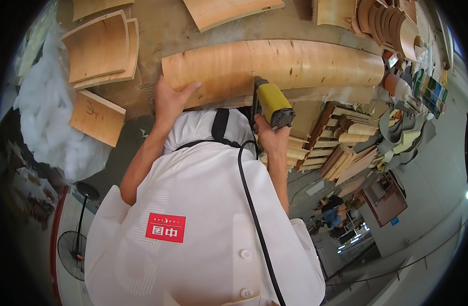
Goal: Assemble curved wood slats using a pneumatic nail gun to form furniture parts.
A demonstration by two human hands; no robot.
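A long curved plywood panel (315, 64) lies across the bench in front of me, with a seam between two lengths near its middle. My left hand (171, 99) grips its left end, thumb along the near face and the other fingers partly hidden at the edge. In my right hand (270, 135) is a yellow and black nail gun (274, 102), fingers wrapped round its handle. The gun's dark nose meets the panel's near edge close to the seam; whether it presses on the wood I cannot tell.
Curved plywood pieces (98, 48) lie at the left, beside white fluffy stuffing (55, 112). More curved pieces (379, 23) stand at the far right, near a bottle (397, 85). Wood stacks (346, 158) sit lower right. A black cord (254, 204) hangs down my front.
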